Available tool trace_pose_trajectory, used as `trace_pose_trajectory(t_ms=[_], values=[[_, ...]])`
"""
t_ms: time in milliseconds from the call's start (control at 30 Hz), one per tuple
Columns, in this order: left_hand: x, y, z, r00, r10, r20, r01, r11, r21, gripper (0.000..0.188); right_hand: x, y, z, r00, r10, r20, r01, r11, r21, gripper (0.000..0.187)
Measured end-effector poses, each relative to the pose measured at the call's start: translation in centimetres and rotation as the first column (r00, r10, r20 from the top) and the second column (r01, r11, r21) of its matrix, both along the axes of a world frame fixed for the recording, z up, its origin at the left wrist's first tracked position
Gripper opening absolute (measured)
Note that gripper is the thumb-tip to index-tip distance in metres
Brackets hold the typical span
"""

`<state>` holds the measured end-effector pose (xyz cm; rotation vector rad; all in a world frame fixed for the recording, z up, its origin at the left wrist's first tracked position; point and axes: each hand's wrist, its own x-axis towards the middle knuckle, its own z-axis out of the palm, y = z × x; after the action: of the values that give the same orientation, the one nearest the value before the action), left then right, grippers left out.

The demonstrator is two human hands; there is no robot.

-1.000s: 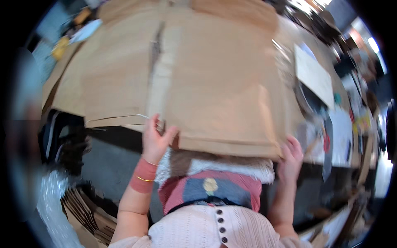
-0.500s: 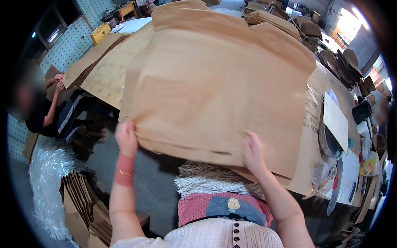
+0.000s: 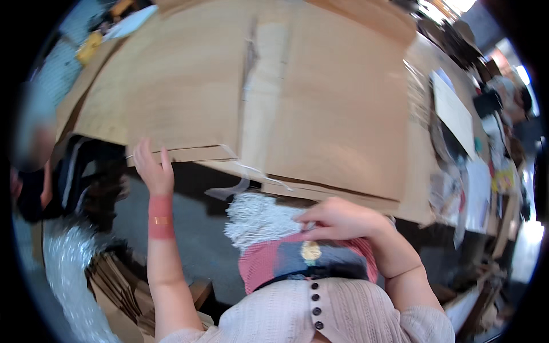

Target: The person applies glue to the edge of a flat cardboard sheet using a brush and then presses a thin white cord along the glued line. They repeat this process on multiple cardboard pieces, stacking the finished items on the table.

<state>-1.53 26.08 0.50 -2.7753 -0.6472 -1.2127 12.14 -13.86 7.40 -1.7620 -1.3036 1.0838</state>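
Two flat brown paper bags lie side by side before me: a left bag [image 3: 183, 97] and a right bag [image 3: 343, 108]. My left hand [image 3: 153, 168] is open, fingers and thumb apart, at the near left corner of the left bag. A loose white cord [image 3: 257, 170] runs from that bag's near edge toward the right one. At my waist, a bundle of white cords [image 3: 254, 220] lies above a red checked cloth [image 3: 260, 266]. My right hand [image 3: 343, 220] is closed at the bundle's right end, its fingertips among the strands.
A white board [image 3: 452, 111] and clear plastic wrapping [image 3: 441, 186] lie on the table to the right. At the lower left stand folded brown bags [image 3: 114, 280] beside a shiny clear plastic heap [image 3: 68, 268]. Another person [image 3: 34, 154] is at the far left.
The large brown bag that both hands held has come down flat onto the left. My right hand has let go and moved back to the cords at my waist. The view has shifted.
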Motion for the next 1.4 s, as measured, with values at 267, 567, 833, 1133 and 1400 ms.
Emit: trace_pose_trajectory(t_ms=[267, 567, 833, 1133, 1400], values=[[3.3, -24.3, 2.8, 0.688, -0.719, -0.096, 0.712, 0.695, -0.101, 0.024, 6.4, -29.9, 1.2, 0.024, -0.175, 0.984, 0.93, 0.365, 0.042, 0.033], [9.7, -27.7, 3.9, 0.522, -0.771, -0.365, 0.742, 0.622, -0.25, 0.026, 6.4, -33.5, 1.4, -0.043, -0.24, 0.97, 0.77, 0.61, 0.185, 0.032], [8.9, -29.0, 3.5, 0.647, -0.716, -0.262, 0.696, 0.695, -0.181, 0.025, 18.5, -32.7, 2.7, -0.247, -0.904, 0.348, 0.866, -0.045, 0.498, 0.026], [-0.6, -26.6, -5.0, 0.499, -0.592, -0.633, 0.466, 0.799, -0.379, 0.016, 20.5, -31.9, 3.9, -0.353, -0.847, 0.397, 0.863, -0.131, 0.489, 0.04], [-0.6, -26.7, -3.1, 0.469, -0.724, -0.505, 0.515, 0.689, -0.51, 0.004, 22.2, -33.1, 4.0, -0.256, -0.63, 0.733, 0.922, 0.068, 0.381, 0.048]])
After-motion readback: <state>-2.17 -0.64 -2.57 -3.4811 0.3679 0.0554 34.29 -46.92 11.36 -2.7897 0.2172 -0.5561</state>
